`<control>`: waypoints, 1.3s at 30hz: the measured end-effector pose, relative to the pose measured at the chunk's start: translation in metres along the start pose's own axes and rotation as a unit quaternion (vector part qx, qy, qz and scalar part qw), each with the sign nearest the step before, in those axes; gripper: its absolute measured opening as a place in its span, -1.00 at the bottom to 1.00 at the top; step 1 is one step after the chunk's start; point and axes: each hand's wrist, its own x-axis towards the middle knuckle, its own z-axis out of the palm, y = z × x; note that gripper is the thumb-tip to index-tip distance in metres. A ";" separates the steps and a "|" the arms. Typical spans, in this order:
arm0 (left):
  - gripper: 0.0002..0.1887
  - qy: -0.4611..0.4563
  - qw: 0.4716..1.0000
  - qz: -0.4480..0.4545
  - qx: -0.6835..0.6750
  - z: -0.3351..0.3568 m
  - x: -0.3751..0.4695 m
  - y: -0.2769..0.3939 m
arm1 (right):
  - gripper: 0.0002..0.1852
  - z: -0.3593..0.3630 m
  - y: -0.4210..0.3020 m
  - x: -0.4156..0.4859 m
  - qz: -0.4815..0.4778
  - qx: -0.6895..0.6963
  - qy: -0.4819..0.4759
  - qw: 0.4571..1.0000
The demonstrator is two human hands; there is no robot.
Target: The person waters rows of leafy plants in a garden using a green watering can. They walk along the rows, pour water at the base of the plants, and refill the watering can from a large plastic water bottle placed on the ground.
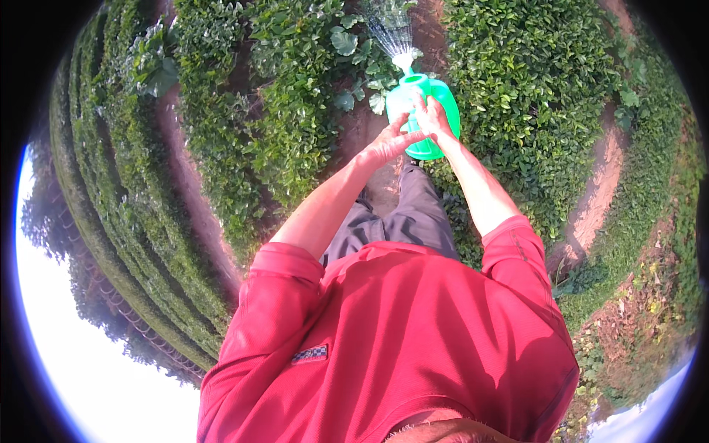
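A translucent green plastic watering can (426,148) is held out in front of me, tilted forward. My right hand (435,117) is closed on its handle. On the near left side of the can, my left hand (383,145) lies against its body with thumb and fingers spread around it; some of its fingertips are hard to make out. From the pale sprinkler rose (403,59) at the spout's end, thin jets of water (390,27) spray forward. They fall on broad-leaved plants (344,42) and on the soil around them.
Dense leafy hedge rows (293,122) run on my left, with another thick row of bushes (526,83) on my right. I stand on a narrow dirt path (357,130) between them. More dirt strips (191,183) separate the outer rows.
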 end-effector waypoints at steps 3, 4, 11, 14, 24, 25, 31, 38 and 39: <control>0.18 -0.026 0.998 -0.052 -0.016 -0.002 -0.015 -0.025 | -0.43 0.030 0.026 -0.010 0.007 0.057 -0.001 0.998; 0.16 -0.017 0.998 -0.063 0.012 -0.001 -0.019 -0.035 | -0.46 0.040 0.036 -0.015 0.004 0.078 0.003 0.997; -0.24 -0.162 0.985 -0.059 -0.034 -0.022 -0.038 -0.114 | -0.43 0.101 0.056 -0.075 0.066 0.087 0.011 0.994; -0.22 -0.184 0.979 -0.079 -0.029 -0.038 -0.052 -0.143 | -0.42 0.143 0.052 -0.100 0.114 0.098 0.070 0.986; -0.02 -0.141 0.981 -0.125 0.034 -0.128 -0.115 -0.206 | -0.41 0.273 0.044 -0.144 0.219 0.218 0.071 0.948; 0.00 -0.122 0.982 -0.135 0.055 -0.136 -0.118 -0.206 | -0.45 0.282 0.038 -0.146 0.198 0.267 0.073 0.940; 0.03 -0.112 0.988 -0.096 0.038 -0.188 -0.128 -0.187 | -0.49 0.310 -0.013 -0.122 0.160 0.459 0.067 0.872; 0.11 0.024 0.985 -0.055 0.159 -0.212 -0.114 -0.173 | -0.49 0.315 -0.062 -0.084 0.148 0.512 0.094 0.841; 0.12 0.039 0.982 -0.048 0.179 -0.213 -0.113 -0.173 | -0.49 0.316 -0.064 -0.082 0.135 0.504 0.092 0.848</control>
